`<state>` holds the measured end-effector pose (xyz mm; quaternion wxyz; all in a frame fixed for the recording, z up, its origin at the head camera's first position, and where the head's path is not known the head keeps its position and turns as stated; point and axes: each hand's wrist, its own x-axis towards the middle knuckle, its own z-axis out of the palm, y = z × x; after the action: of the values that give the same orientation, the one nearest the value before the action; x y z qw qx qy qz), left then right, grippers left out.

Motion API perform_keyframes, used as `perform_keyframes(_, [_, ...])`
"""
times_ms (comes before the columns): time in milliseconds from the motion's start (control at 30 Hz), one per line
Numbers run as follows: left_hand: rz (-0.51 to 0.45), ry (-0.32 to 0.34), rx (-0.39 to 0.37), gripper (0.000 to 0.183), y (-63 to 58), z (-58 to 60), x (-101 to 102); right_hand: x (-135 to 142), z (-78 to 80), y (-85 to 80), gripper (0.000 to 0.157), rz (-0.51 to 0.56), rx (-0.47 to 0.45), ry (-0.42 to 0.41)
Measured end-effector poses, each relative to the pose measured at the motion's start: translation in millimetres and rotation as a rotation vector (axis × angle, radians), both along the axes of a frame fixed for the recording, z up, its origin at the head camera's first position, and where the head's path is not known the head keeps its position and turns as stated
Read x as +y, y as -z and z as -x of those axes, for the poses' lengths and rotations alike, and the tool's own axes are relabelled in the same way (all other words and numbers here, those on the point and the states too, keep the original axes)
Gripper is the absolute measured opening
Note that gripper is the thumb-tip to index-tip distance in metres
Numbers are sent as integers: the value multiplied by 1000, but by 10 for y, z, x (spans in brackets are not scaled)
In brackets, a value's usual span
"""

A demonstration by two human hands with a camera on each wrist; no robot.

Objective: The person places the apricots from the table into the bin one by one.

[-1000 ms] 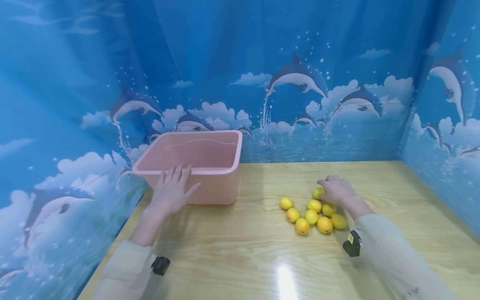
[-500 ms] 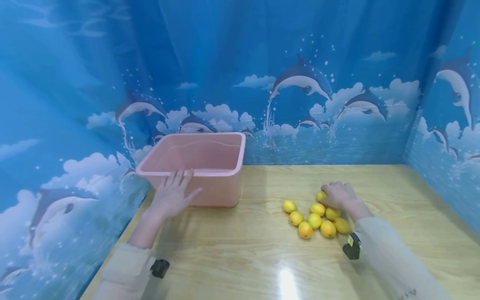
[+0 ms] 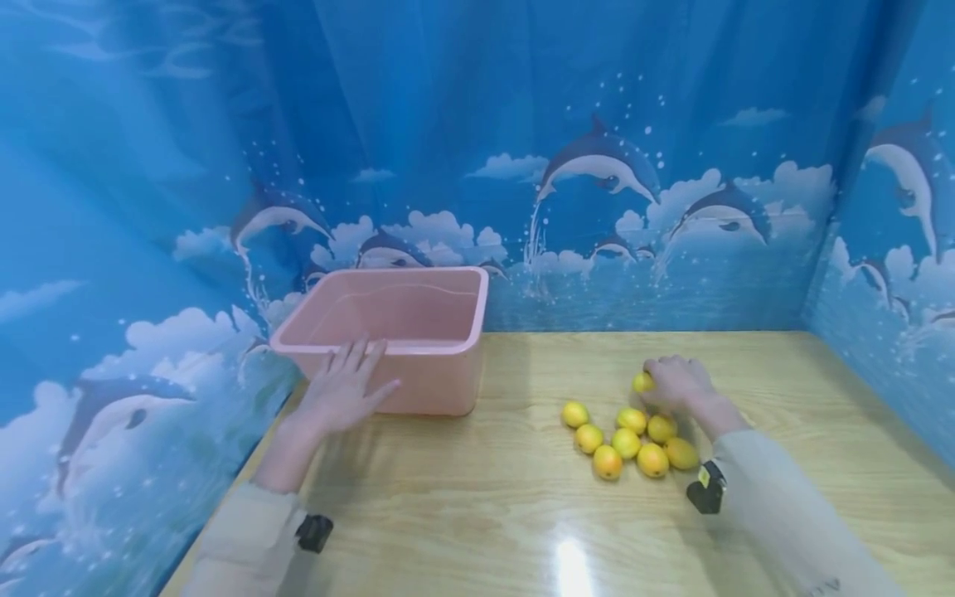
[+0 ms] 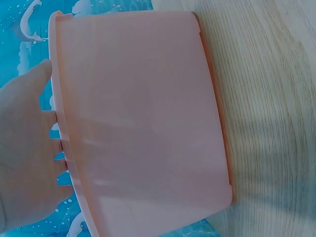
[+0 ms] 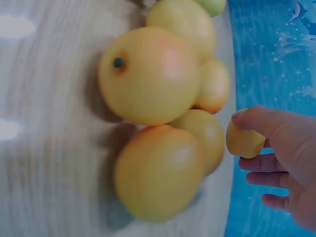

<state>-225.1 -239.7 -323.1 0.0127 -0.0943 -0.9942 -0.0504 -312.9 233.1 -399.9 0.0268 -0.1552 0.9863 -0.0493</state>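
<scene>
In the head view my right hand (image 3: pixel 681 383) is at the back of a cluster of small yellow-orange fruits (image 3: pixel 625 443). It pinches one yellow fruit (image 5: pixel 245 141) between thumb and index finger; the other fingers are loosely bent beneath it in the right wrist view. This held fruit is partly covered by the hand in the head view. On the left, my left hand (image 3: pixel 339 394) lies with fairly straight, spread fingers at the front rim of a pink plastic bin (image 3: pixel 440 381). The left wrist view has the fingertips right at the rim (image 4: pixel 64 126).
The bin stands at the back left of a light wooden table (image 3: pixel 477 497), close to the blue dolphin-print curtain (image 3: pixel 418 108). More curtain bounds the left and right sides. A camera is strapped at each wrist.
The right hand has lifted the yellow fruit slightly up and back from the cluster. My left hand stays at the bin's rim. The head view shifted a little.
</scene>
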Motion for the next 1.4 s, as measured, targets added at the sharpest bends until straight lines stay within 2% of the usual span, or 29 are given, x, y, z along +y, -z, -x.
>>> perform_keyframes(300, [10, 38, 2, 84, -21, -4, -18, -121, 45, -257, 43, -15, 105, -73])
perform_keyframes(533, [28, 47, 5, 84, -27, -12, -23, -339, 40, -535, 43, -31, 168, -123])
perform_keyframes(700, [42, 65, 12, 84, -35, -20, -20, -486, 59, -696, 38, -33, 226, -165])
perform_keyframes(933, [55, 72, 22, 81, -34, -28, -18, -718, 57, -896, 34, -18, 243, -182])
perform_keyframes(1167, [51, 68, 34, 78, -37, -43, -7, -989, 49, -1114, 36, -6, 248, -210])
perform_keyframes(1400, [47, 71, 27, 86, -44, -57, 1, -1275, 61, -1267, 35, 18, 250, -257])
